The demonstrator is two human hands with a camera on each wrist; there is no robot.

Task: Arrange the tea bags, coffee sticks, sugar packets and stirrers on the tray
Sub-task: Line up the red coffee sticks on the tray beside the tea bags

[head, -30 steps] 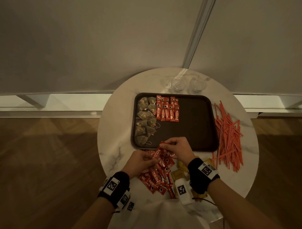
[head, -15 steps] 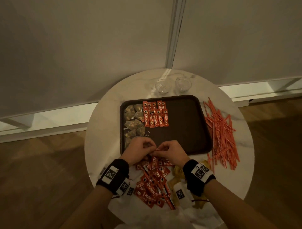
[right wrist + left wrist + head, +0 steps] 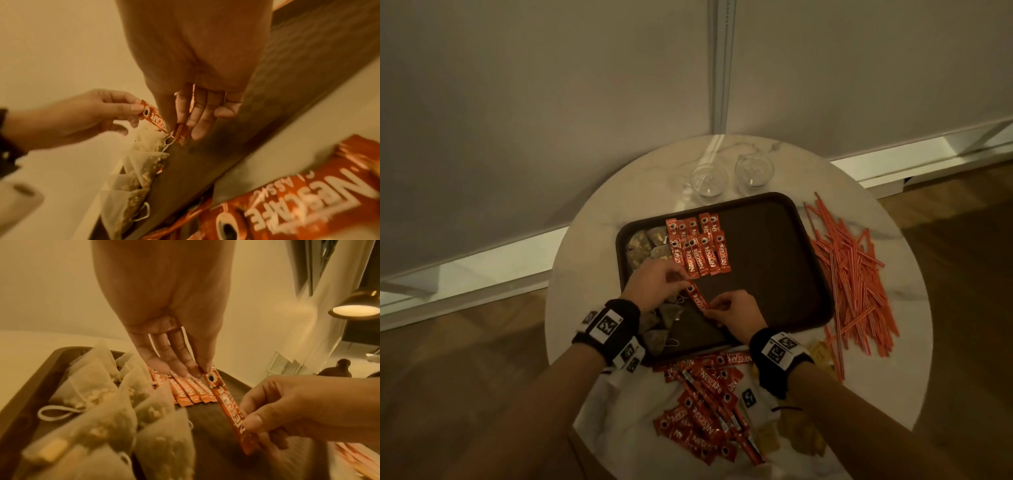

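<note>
While pinched at its far end by the left hand [image 3: 654, 281] and at its near end by the right hand [image 3: 734, 313] above the dark brown plastic tray [image 3: 784, 219], red foil coffee stick [image 3: 698, 298]; best lowered flat, parallel, just beside the laid row of red coffee sticks [image 3: 700, 251].

The head view is dim and warm, with a pale streak of glare on the marble table [image 3: 876, 212] at its far edge and soft shadow across the floor to the left. Both wrist views carry a heavy yellow-orange cast and bend strongly toward their edges; a lit lamp [image 3: 356, 311] glows at the right edge of the left one. Nearest things blur: the tea bags [image 3: 107, 434] and loose coffee sticks [image 3: 287, 203].
</note>
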